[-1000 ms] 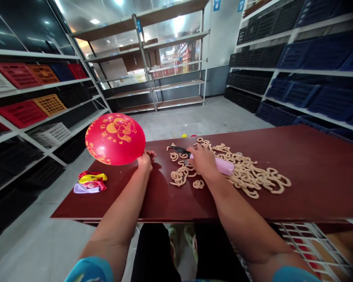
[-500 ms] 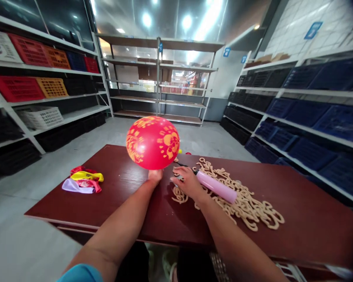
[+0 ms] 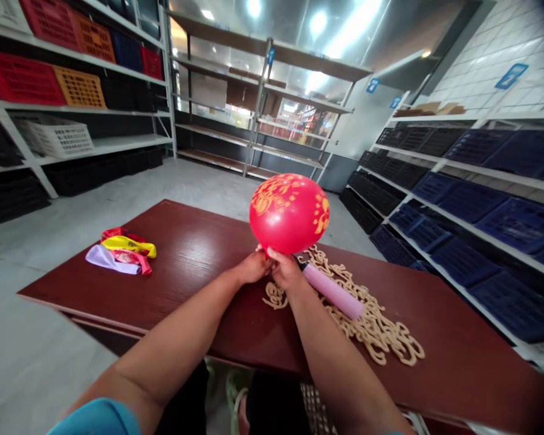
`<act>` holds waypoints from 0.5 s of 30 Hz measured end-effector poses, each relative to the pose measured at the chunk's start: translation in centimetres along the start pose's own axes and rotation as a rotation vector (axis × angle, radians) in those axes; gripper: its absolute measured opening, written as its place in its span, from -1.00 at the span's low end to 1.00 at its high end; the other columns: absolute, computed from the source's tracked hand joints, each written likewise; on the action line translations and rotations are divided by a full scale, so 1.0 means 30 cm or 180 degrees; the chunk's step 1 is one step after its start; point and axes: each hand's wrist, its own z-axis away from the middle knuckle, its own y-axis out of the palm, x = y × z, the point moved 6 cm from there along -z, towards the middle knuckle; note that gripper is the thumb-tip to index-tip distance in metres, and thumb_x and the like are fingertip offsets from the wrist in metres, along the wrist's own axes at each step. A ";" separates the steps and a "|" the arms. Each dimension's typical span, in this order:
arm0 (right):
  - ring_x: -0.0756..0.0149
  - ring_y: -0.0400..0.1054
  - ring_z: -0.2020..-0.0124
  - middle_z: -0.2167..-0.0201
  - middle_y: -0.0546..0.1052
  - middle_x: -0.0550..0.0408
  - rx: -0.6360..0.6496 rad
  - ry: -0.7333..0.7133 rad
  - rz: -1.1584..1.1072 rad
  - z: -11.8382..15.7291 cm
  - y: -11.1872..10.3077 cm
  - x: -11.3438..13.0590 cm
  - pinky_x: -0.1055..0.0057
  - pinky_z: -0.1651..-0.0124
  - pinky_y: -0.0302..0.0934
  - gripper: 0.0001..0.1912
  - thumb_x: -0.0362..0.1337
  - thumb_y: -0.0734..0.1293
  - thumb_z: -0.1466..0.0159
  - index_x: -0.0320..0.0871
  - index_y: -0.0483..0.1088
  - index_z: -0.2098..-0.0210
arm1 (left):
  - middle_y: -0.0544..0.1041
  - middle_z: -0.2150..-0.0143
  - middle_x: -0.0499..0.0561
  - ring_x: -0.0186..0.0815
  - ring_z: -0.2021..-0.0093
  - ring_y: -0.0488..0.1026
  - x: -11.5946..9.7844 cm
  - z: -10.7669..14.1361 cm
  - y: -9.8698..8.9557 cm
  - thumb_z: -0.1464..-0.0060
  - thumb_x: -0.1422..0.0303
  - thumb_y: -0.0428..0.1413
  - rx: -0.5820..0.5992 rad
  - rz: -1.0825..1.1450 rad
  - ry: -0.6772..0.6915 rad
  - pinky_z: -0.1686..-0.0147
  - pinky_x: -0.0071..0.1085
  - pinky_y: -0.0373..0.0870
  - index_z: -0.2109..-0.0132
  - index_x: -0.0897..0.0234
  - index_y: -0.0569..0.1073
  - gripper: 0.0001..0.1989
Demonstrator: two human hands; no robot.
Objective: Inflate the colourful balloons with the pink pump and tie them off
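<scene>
An inflated red balloon (image 3: 289,212) with yellow printed figures stands up over the middle of the table. Below it, my left hand (image 3: 254,267) is closed round its neck. My right hand (image 3: 283,266) presses in from the other side, thumb raised against the balloon's underside, fingers closed at the neck too. The neck itself is mostly hidden by my fingers. Just right of my right hand lies a pink cylindrical hand pump (image 3: 333,291) with a black end, resting on a heap of beige curled pieces (image 3: 376,326). A smaller cluster of curls (image 3: 275,295) lies under my right wrist.
Flat balloons in yellow, red and lilac (image 3: 122,251) lie at the left of the dark red table (image 3: 190,241). Shelves with crates (image 3: 84,90) rise on the left, blue crates (image 3: 471,211) on the right. A metal rack (image 3: 254,115) stands behind.
The balloon and my left hand have shifted right. My right hand has left the place beside the pump and joined the left at the balloon's neck. The view has tilted and turned slightly.
</scene>
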 end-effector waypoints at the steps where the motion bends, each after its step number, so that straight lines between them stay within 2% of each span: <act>1: 0.19 0.37 0.18 0.28 0.51 0.04 0.0083 0.0092 -0.0084 -0.002 -0.004 0.001 0.27 0.15 0.28 -0.68 -0.13 0.40 0.07 -0.16 0.40 0.34 | 0.26 0.67 -0.06 -0.44 0.63 0.19 -0.004 0.002 0.005 0.11 0.33 0.14 0.0067 0.0106 -0.0092 0.64 -0.49 0.16 0.58 0.31 0.32 -0.79; 4: 0.22 0.34 0.12 0.28 0.50 0.08 0.0200 0.0158 -0.0390 -0.009 -0.006 0.015 0.32 0.17 0.30 -0.68 -0.05 0.36 0.02 -0.13 0.36 0.36 | 0.23 0.69 -0.07 -0.48 0.69 0.12 -0.025 0.010 0.016 0.03 0.23 0.09 0.0155 0.0400 -0.0180 0.70 -0.52 0.04 0.55 0.31 0.33 -0.74; 7: 0.25 0.31 0.07 0.29 0.48 0.10 0.0199 0.0125 -0.0402 -0.008 0.002 0.025 0.34 0.18 0.31 -0.67 0.04 0.29 -0.04 -0.09 0.33 0.38 | 0.21 0.67 -0.09 -0.50 0.69 0.09 -0.050 0.016 0.032 0.00 0.20 0.07 0.0208 0.0928 -0.0138 0.70 -0.54 0.01 0.49 0.32 0.34 -0.73; 11: 0.29 0.29 0.06 0.27 0.46 0.11 0.0128 0.0048 -0.0403 0.003 0.009 0.032 0.34 0.18 0.31 -0.69 0.04 0.24 -0.09 -0.06 0.30 0.36 | 0.12 0.69 -0.13 -0.53 0.70 0.05 -0.065 0.018 0.044 -0.02 0.20 0.06 -0.0036 0.1617 -0.0168 0.69 -0.56 -0.02 0.51 0.32 0.30 -0.71; 15: 0.32 0.28 0.05 0.30 0.44 0.14 0.0157 0.0002 -0.0595 0.006 0.009 0.029 0.36 0.19 0.31 -0.73 -0.02 0.25 -0.10 -0.05 0.28 0.31 | 0.05 0.70 -0.16 -0.56 0.72 -0.03 -0.075 0.017 0.052 -0.05 0.19 0.03 -0.0199 0.1876 -0.0111 0.72 -0.57 -0.11 0.51 0.32 0.26 -0.69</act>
